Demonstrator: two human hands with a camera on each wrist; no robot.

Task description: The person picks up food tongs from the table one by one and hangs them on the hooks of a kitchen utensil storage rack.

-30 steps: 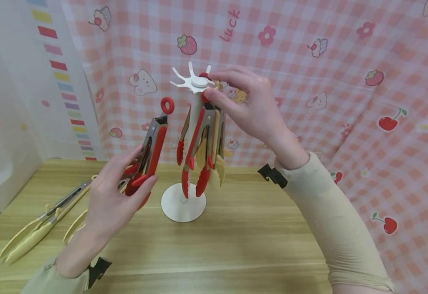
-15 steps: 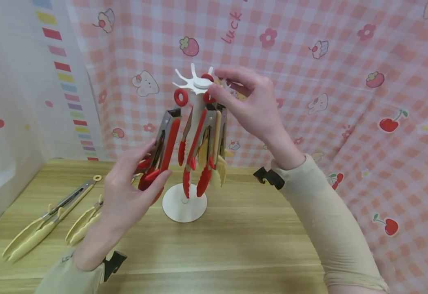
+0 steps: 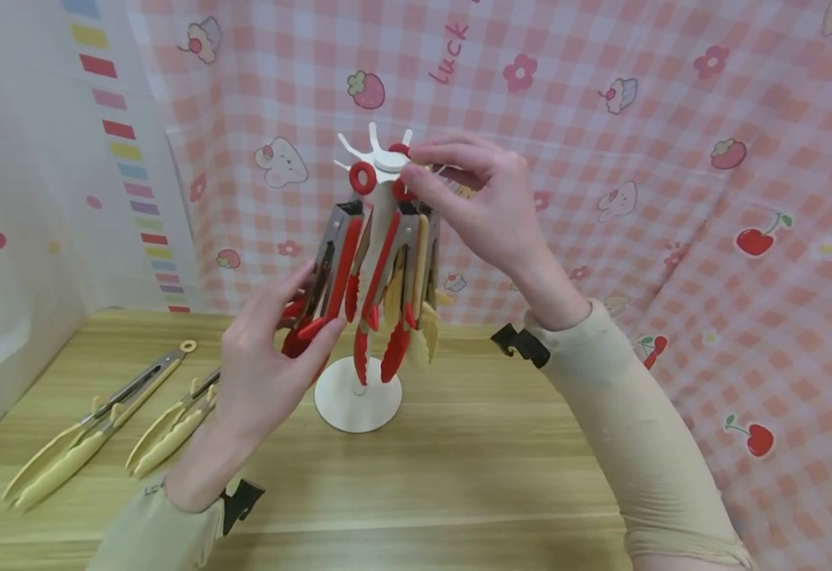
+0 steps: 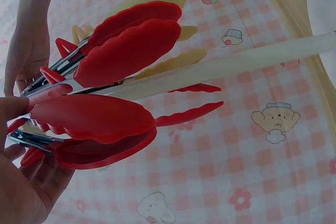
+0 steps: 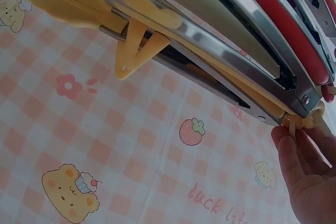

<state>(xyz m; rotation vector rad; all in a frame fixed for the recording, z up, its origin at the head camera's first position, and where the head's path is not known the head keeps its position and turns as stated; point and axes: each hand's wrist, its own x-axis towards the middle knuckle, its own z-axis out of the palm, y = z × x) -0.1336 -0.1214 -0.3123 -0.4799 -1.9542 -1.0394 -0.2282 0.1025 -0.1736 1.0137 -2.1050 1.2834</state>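
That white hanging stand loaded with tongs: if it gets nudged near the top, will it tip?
Probably fairly tippy: the white stand has a thin pole on a small round base, and several hanging tongs load the top. The right hand at its hooks likely steadies it. The tongs would likely swing.

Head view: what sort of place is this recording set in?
Probably a staged tabletop booth rather than a real kitchen: a pale wooden tabletop is hemmed in by a hanging pink checked cartoon-print cloth, with only a white hook-topped utensil stand and kitchen tongs on it.
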